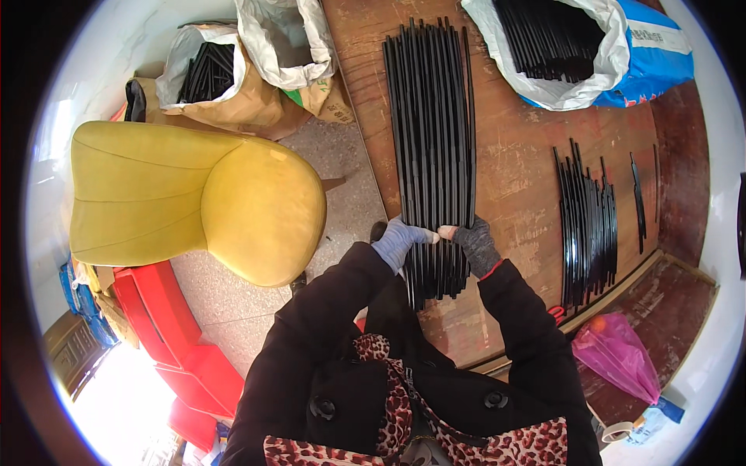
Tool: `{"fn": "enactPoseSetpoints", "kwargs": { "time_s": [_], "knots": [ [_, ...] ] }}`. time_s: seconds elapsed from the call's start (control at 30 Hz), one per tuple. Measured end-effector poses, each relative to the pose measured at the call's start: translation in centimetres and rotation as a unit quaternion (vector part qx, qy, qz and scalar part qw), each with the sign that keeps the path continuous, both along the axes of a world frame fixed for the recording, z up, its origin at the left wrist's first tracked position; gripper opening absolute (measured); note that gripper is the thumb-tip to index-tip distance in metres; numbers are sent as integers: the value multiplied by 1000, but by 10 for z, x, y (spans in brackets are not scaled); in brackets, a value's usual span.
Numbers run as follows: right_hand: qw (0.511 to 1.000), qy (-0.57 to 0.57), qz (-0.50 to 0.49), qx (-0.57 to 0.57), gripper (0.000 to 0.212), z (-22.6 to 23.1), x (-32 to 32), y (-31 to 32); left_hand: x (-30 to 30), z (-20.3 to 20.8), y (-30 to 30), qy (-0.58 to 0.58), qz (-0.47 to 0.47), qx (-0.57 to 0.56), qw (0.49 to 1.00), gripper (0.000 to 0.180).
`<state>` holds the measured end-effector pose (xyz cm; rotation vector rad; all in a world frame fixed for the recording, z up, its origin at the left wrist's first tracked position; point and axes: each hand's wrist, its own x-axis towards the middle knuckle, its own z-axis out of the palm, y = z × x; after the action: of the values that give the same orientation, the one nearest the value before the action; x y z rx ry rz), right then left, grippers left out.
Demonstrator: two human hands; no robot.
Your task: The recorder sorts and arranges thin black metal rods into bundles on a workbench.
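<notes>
"So, what's being held?"
"The left hand (399, 239) and right hand (475, 245) clasp a bundle of black rods (431, 132) from either side, near its lower end."
"Lying where?"
"On the scuffed brown wooden table (517, 186)."

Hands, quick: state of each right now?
Left hand: closed on the left side of the black rod bundle, thumb over top.
Right hand: closed on its right side, thumb over top.
</notes>
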<state>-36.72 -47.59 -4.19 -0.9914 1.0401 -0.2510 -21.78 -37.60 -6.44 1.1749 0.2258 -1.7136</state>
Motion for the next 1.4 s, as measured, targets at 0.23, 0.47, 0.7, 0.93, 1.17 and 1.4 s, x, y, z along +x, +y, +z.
{"fn": "enactPoseSetpoints", "kwargs": {
  "time_s": [0.23, 0.47, 0.7, 0.93, 1.17, 1.4],
  "knots": [
    [997, 21, 29, -61, 34, 35, 1, 30, -3, 41, 29, -79, 24, -41, 996, 38],
    [990, 23, 86, -107, 43, 59, 10, 75, -3, 48, 82, -78, 56, -68, 993, 39],
    [956, 39, 155, -246, 49, 31, 19, 142, 23, 62, 161, -114, 76, -72, 988, 43],
    [916, 38, 213, -338, 48, 17, 52, 249, 52, 65, 286, -126, 139, -83, 979, 40],
    [925, 20, 257, -280, 49, 4, 88, 395, 84, 68, 425, -185, 105, -60, 975, 40],
    [926, 13, 321, -200, 51, -7, 112, 520, 88, 70, 570, -117, 173, -19, 978, 43]
  ]
}}
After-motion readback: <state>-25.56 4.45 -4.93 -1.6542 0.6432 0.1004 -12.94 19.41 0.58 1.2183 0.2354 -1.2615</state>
